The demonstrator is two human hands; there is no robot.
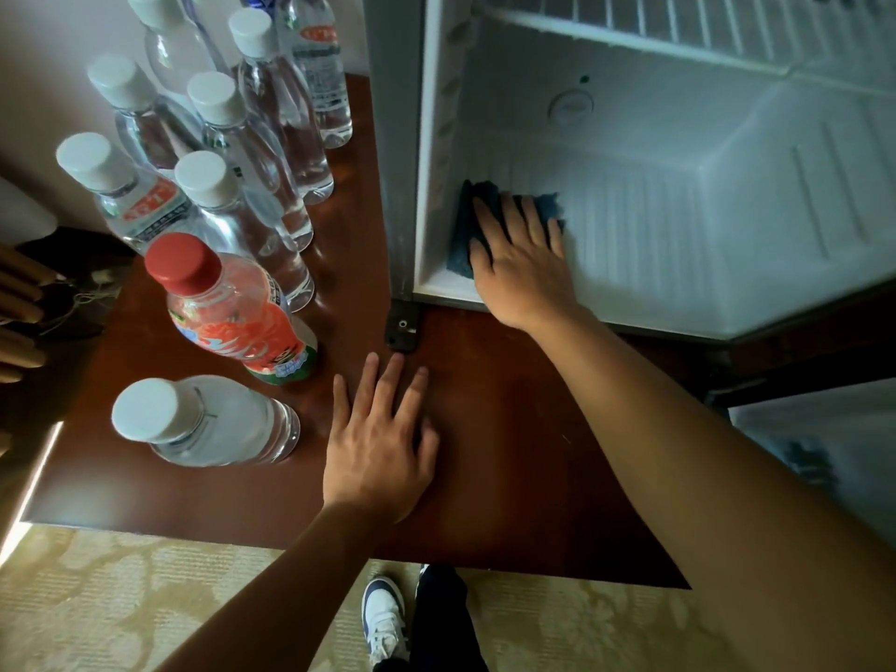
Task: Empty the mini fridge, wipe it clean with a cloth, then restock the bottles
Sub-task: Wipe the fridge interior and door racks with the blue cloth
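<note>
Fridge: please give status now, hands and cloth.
Right hand flat on cloth, on fridge floor. Left hand flat on table. Bottles out. Nothing in the way.

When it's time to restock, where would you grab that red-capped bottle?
Around the labelled body of the red-capped bottle, just below the cap, coming from its right, the open side facing the left hand. It stands upright, with clear bottles crowded behind.
</note>
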